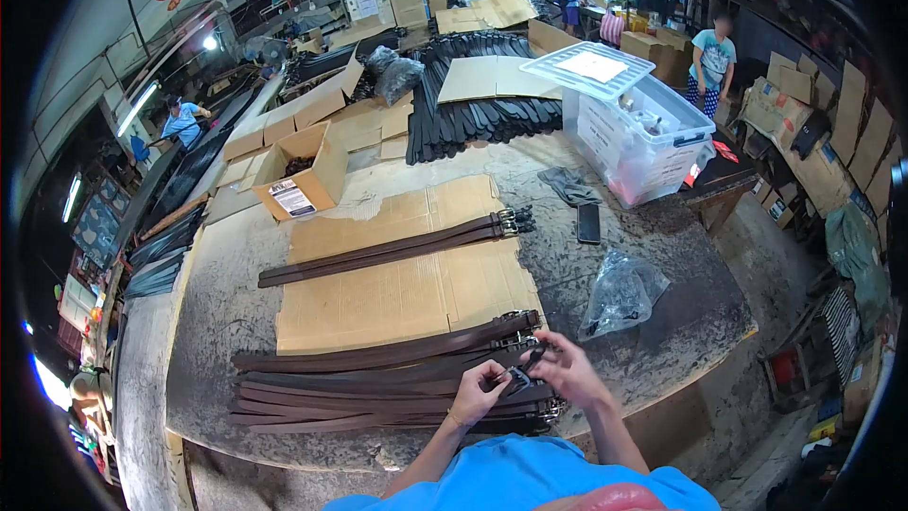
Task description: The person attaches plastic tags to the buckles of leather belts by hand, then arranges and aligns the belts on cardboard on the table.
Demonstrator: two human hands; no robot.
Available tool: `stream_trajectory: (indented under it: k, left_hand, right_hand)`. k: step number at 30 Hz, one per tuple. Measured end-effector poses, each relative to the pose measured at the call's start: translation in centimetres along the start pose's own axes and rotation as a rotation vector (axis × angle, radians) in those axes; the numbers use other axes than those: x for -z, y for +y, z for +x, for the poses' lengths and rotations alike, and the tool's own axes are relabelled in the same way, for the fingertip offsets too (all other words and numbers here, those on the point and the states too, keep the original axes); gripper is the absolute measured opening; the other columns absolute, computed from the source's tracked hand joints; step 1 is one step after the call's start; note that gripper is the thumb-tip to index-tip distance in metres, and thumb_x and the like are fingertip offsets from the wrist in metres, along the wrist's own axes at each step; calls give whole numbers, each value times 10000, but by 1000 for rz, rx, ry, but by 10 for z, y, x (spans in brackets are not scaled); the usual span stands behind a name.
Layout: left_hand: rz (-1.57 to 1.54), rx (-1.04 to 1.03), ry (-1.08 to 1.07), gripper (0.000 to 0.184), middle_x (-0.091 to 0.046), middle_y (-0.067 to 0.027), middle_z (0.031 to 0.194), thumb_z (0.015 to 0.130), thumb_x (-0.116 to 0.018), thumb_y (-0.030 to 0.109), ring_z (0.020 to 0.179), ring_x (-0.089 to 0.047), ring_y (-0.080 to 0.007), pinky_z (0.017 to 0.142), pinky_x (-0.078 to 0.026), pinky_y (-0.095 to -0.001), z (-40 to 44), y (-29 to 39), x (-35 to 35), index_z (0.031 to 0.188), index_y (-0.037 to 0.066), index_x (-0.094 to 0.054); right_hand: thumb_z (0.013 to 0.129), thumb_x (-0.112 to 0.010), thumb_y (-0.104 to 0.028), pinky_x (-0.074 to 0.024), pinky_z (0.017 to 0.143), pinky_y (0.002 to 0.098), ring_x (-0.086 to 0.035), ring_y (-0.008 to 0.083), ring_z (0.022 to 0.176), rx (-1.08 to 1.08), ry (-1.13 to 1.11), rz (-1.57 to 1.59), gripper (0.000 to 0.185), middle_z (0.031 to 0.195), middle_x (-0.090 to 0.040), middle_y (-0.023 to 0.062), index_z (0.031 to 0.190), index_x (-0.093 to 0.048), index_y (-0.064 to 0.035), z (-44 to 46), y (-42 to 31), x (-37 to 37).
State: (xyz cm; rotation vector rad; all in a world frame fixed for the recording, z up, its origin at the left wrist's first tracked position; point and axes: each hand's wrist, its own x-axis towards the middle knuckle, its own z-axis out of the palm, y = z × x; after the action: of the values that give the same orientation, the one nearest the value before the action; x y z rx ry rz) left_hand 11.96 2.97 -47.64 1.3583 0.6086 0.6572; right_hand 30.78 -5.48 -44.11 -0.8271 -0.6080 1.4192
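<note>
Head view: a carton bears a label too small to read; belts lie along the surface's near edge; my left grip and right grip pinch a dark strap over their buckle ends; rightward, the tub's lettering blurs.

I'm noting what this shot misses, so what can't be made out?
All in the head view:
Small dark piece between left hand and right hand: partly hidden by fingers.
Contents of the open cardboard box: too small and dark to identify.
Contents of the plastic tub: blurred by its cloudy walls.
Print on the lid's sheet: too small.
</note>
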Motion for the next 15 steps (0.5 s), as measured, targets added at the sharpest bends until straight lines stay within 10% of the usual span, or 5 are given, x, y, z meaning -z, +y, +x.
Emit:
stream_trajectory:
  k: [6, 15]
  left_hand:
    - [-105, -15, 63, 133, -502, 61, 736, 853, -660, 58, 696, -454, -20, 629, -385, -180, 2, 4, 0, 791, 43, -544]
    - [34, 18, 29, 146, -483, 67, 702, 837, -640, 23, 657, -435, -11, 569, -361, -176, 2, 10, -2, 750, 41, -524]
  right_hand:
    - [704, -800, -60, -481, 901, 334, -563, 200, 1059, 302, -18, -238, 998, 1313, -500, 146, 1475, -168, -84, -13, 20, -30]
    - [639, -838, -100, -518, 831, 318, -627, 201, 949, 449, 50, -949, 840, 1196, -609, 110, 1353, -406, -8, -1, 7, -27]
